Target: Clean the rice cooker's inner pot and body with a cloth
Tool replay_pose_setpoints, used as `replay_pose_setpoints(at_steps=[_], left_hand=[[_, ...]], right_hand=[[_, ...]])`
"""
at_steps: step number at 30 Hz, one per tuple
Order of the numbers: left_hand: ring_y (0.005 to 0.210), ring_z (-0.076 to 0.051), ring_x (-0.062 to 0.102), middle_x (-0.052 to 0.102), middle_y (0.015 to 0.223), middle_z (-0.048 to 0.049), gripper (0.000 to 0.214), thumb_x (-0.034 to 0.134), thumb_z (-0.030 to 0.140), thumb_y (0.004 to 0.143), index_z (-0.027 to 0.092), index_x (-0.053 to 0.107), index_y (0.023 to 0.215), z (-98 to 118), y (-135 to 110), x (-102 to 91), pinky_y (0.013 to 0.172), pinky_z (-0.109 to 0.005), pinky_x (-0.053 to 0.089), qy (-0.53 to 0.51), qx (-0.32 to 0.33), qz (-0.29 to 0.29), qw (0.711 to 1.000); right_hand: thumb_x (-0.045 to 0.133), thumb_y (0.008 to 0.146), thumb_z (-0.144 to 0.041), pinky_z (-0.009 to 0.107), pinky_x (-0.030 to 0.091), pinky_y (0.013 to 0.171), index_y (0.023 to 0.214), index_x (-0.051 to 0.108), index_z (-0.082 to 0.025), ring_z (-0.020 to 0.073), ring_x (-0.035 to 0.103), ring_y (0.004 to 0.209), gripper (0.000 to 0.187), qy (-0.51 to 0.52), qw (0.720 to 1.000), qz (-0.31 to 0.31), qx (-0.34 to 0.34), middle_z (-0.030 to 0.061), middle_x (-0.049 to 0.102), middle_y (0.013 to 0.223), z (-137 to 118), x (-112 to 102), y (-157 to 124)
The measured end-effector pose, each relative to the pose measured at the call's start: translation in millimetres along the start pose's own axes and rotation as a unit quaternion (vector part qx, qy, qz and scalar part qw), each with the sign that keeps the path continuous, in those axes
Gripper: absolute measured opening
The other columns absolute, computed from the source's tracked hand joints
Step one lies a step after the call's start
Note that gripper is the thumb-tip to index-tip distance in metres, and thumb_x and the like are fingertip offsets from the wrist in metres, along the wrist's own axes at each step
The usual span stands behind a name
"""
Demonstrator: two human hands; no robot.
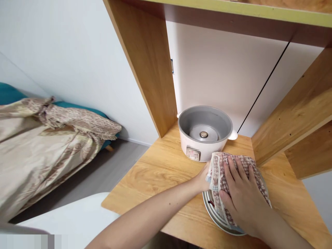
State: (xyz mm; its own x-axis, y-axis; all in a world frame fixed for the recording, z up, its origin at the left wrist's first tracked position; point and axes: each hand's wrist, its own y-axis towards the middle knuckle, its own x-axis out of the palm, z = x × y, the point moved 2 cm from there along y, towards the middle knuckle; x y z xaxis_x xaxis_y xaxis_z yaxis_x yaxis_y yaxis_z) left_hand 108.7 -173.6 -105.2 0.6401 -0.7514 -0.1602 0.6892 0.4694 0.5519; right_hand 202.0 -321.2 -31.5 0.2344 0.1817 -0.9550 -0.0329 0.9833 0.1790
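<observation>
My right hand (pixel 242 188) lies flat on a folded brown-and-cream patterned cloth (pixel 216 173), its fingers stretched and apart. The cloth covers most of a round, shiny metal-rimmed piece (pixel 219 219); whether this is a lid or a shallow pan I cannot tell. A small dark red bit shows near its left edge. My left hand (pixel 205 177) reaches to the cloth's left side, and its fingers are hidden there. Just behind the cloth stands a pale pink round electric cooker base (pixel 185 141), uncovered, with a grey inside and a round button at its centre.
The wooden desk (pixel 140 183) has upright boards (pixel 147 69) at both sides and a shelf (pixel 233 20) above. A black cord (pixel 264 83) runs down the back wall. A white chair (pixel 75 216) stands at the front left, with a cloth-covered bed or couch (pixel 52 148) beyond.
</observation>
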Motion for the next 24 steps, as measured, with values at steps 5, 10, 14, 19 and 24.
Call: replay_pose_setpoints(at_steps=[5,10,14,19,24], left_hand=[[0.148,-0.032,0.054,0.059,0.158,-0.0109,0.055,0.042,0.051,0.109,0.023,0.06,0.152,19,7,1.8,0.129,-0.051,0.038,-0.049,-0.025,0.033,0.998],[0.145,-0.032,0.057,0.062,0.155,-0.0127,0.055,0.041,0.051,0.109,0.02,0.063,0.148,20,9,1.8,0.126,-0.052,0.041,-0.051,-0.02,0.031,0.998],[0.122,-0.032,0.071,0.074,0.135,-0.015,0.052,0.067,0.054,0.096,0.016,0.073,0.131,17,6,-0.1,0.114,-0.047,0.054,-0.027,-0.004,-0.005,1.0],[0.141,-0.031,0.06,0.064,0.153,-0.0119,0.048,0.046,0.038,0.105,0.018,0.066,0.144,18,8,1.4,0.124,-0.048,0.043,-0.052,-0.032,0.027,0.998],[0.148,-0.03,0.053,0.059,0.158,-0.0067,0.054,0.045,0.022,0.097,0.021,0.064,0.147,17,9,3.9,0.129,-0.049,0.036,-0.055,-0.043,0.027,0.997]], right_hand=[[0.029,0.107,-0.039,0.076,0.028,0.12,0.163,0.041,-0.009,0.0438,0.026,0.159,0.064,0.001,0.998,-0.026,0.055,0.0198,0.033,0.172,24,3,11],[0.028,0.107,-0.038,0.077,0.028,0.119,0.161,0.045,-0.008,0.0468,0.027,0.158,0.064,-0.01,0.997,-0.02,0.07,0.022,0.037,0.17,12,3,7],[0.032,0.106,-0.04,0.077,0.027,0.12,0.163,0.043,-0.01,0.0466,0.025,0.159,0.065,-0.004,0.999,-0.014,0.033,0.0207,0.032,0.173,-1,0,-1],[0.028,0.108,-0.041,0.077,0.028,0.12,0.165,0.038,-0.01,0.0447,0.023,0.16,0.066,0.004,0.997,-0.055,0.052,0.0187,0.028,0.175,20,1,8],[0.026,0.108,-0.039,0.079,0.031,0.116,0.164,0.039,-0.007,0.0458,0.027,0.158,0.065,-0.012,0.993,-0.056,0.104,0.0225,0.033,0.172,27,3,13]])
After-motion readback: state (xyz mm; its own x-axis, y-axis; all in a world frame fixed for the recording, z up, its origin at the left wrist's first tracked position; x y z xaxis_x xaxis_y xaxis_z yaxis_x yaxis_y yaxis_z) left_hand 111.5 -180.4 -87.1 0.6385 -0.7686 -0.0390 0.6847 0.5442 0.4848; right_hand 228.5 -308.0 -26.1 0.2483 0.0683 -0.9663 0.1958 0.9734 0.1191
